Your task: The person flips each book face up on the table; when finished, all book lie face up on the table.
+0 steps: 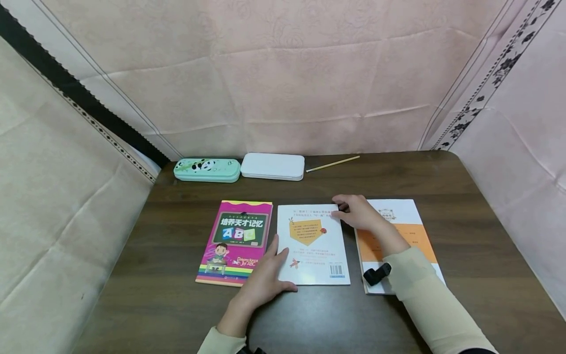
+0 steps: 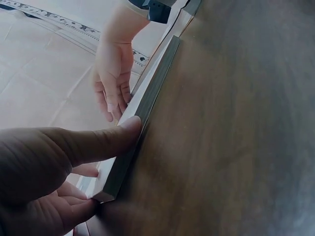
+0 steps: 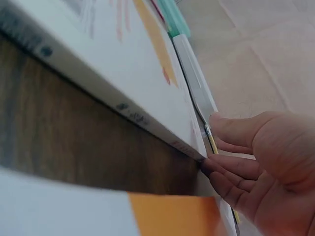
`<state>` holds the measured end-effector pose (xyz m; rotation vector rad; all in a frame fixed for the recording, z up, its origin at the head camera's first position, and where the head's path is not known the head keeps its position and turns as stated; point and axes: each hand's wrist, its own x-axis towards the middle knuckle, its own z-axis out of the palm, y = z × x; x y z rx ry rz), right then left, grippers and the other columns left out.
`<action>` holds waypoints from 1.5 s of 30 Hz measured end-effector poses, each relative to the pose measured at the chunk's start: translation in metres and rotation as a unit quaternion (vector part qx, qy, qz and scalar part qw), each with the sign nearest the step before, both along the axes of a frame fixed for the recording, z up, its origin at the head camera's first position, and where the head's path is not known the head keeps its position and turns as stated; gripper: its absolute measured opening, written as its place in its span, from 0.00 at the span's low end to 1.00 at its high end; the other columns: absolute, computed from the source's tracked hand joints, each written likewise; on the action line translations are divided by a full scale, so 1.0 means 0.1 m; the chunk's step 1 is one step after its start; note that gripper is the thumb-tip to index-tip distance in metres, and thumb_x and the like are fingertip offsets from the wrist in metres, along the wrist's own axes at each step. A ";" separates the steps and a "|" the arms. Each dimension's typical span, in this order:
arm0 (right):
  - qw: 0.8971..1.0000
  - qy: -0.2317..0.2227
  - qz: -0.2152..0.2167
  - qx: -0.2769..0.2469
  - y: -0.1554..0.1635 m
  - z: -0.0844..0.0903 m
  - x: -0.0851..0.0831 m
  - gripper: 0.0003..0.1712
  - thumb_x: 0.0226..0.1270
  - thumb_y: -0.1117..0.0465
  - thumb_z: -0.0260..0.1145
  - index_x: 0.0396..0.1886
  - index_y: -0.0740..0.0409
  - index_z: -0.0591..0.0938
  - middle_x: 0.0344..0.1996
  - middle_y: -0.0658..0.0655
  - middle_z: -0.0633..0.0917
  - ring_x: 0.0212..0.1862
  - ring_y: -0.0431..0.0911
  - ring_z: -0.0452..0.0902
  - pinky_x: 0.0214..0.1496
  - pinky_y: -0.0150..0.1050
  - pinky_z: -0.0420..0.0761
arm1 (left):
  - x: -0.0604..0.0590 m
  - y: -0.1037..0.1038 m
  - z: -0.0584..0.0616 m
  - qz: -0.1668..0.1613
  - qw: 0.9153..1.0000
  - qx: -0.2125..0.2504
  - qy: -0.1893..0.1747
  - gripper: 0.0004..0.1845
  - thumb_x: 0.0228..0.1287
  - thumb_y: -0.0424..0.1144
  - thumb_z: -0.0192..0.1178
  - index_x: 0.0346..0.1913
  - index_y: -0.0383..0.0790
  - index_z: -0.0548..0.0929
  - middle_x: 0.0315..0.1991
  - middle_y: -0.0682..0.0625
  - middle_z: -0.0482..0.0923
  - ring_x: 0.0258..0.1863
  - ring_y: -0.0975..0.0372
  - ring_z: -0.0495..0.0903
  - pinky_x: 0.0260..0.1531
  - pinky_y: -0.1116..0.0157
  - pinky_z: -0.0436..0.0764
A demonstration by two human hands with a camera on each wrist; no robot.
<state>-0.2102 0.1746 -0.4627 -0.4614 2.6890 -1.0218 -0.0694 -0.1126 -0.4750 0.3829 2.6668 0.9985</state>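
Observation:
A white book (image 1: 314,255) with a yellow label and a barcode lies on the table between both hands. My left hand (image 1: 264,278) is at its lower left corner; in the left wrist view the thumb (image 2: 106,142) rests along the near edge, fingers around the corner at the left side. At the upper right corner, my right hand (image 1: 360,214) touches the book with its fingertips, and the right wrist view shows the thumb apart from them. To the left lies a pink book (image 1: 240,221); to the right, an orange and white book (image 1: 404,211), partly hidden under the right forearm.
Along the table's back edge stand a green panda-print case (image 1: 221,170), a white case (image 1: 271,167) and a thin yellow pencil-like stick (image 1: 333,163). Light cloth (image 1: 283,88) hangs behind and beside the brown table (image 1: 168,295).

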 end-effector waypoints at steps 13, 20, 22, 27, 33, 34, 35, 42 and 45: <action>0.999 0.005 0.002 -0.044 0.08 -0.03 0.02 0.29 0.71 0.55 0.69 0.67 0.61 0.75 0.57 0.63 0.81 0.55 0.56 0.76 0.61 0.53 0.79 | 0.03 -0.01 -0.01 -0.030 0.999 -0.005 -0.025 0.47 0.59 0.47 0.74 0.77 0.37 0.62 0.83 0.43 0.34 0.80 0.49 0.44 0.72 0.50 0.64; 0.998 0.019 0.025 -0.062 0.16 -0.04 0.01 0.22 0.73 0.73 0.60 0.65 0.61 0.77 0.56 0.60 0.79 0.54 0.55 0.76 0.59 0.53 0.80 | 0.04 -0.04 -0.01 -0.049 0.999 -0.009 -0.019 0.46 0.62 0.46 0.72 0.78 0.36 0.60 0.83 0.43 0.33 0.80 0.49 0.42 0.72 0.50 0.62; 0.997 0.033 0.039 -0.058 0.18 -0.03 0.01 0.24 0.70 0.77 0.61 0.63 0.59 0.80 0.54 0.58 0.78 0.52 0.54 0.76 0.56 0.51 0.81 | 0.03 -0.05 -0.01 -0.055 0.998 -0.011 -0.019 0.46 0.63 0.46 0.72 0.78 0.36 0.60 0.83 0.43 0.33 0.81 0.50 0.40 0.73 0.50 0.61; 0.992 0.073 0.103 0.001 0.22 0.03 0.01 0.25 0.66 0.73 0.70 0.62 0.54 0.84 0.53 0.56 0.78 0.49 0.52 0.75 0.51 0.46 0.80 | 0.02 -0.07 0.00 -0.061 0.998 -0.013 -0.024 0.47 0.61 0.46 0.73 0.78 0.38 0.60 0.83 0.45 0.33 0.81 0.52 0.38 0.73 0.51 0.62; 0.989 0.089 0.118 0.022 0.30 0.07 0.04 0.25 0.69 0.66 0.69 0.65 0.51 0.81 0.63 0.59 0.76 0.61 0.56 0.74 0.62 0.54 0.78 | 0.02 -0.08 -0.02 -0.046 0.998 -0.001 -0.032 0.52 0.57 0.48 0.76 0.79 0.40 0.59 0.83 0.46 0.34 0.80 0.52 0.43 0.71 0.52 0.66; 0.990 0.084 0.115 0.013 0.32 0.07 0.04 0.24 0.71 0.65 0.68 0.66 0.51 0.81 0.66 0.59 0.75 0.64 0.57 0.73 0.64 0.56 0.77 | 0.02 -0.08 -0.03 -0.042 0.999 0.002 -0.032 0.51 0.57 0.48 0.76 0.79 0.41 0.59 0.83 0.45 0.35 0.80 0.51 0.44 0.71 0.51 0.66; 0.991 0.079 0.111 0.000 0.33 0.07 0.04 0.24 0.72 0.65 0.67 0.66 0.51 0.80 0.68 0.60 0.74 0.66 0.58 0.72 0.65 0.57 0.76 | 0.02 -0.09 -0.03 -0.040 0.999 0.006 -0.028 0.51 0.58 0.47 0.76 0.79 0.41 0.59 0.83 0.44 0.36 0.80 0.50 0.46 0.70 0.50 0.66; 0.990 0.055 0.097 -0.085 0.41 0.07 0.03 0.23 0.77 0.66 0.61 0.67 0.50 0.74 0.66 0.60 0.77 0.59 0.55 0.77 0.58 0.55 0.80 | 0.05 -0.12 -0.04 -0.022 0.999 0.013 0.032 0.38 0.67 0.43 0.69 0.75 0.37 0.66 0.80 0.39 0.50 0.76 0.45 0.57 0.69 0.47 0.67; 0.989 0.047 0.089 -0.110 0.43 0.11 0.04 0.21 0.76 0.66 0.61 0.65 0.49 0.75 0.60 0.57 0.81 0.59 0.53 0.79 0.59 0.54 0.79 | 0.06 -0.13 -0.04 -0.009 0.997 0.019 0.076 0.32 0.67 0.40 0.69 0.71 0.37 0.73 0.76 0.38 0.61 0.72 0.45 0.65 0.66 0.48 0.71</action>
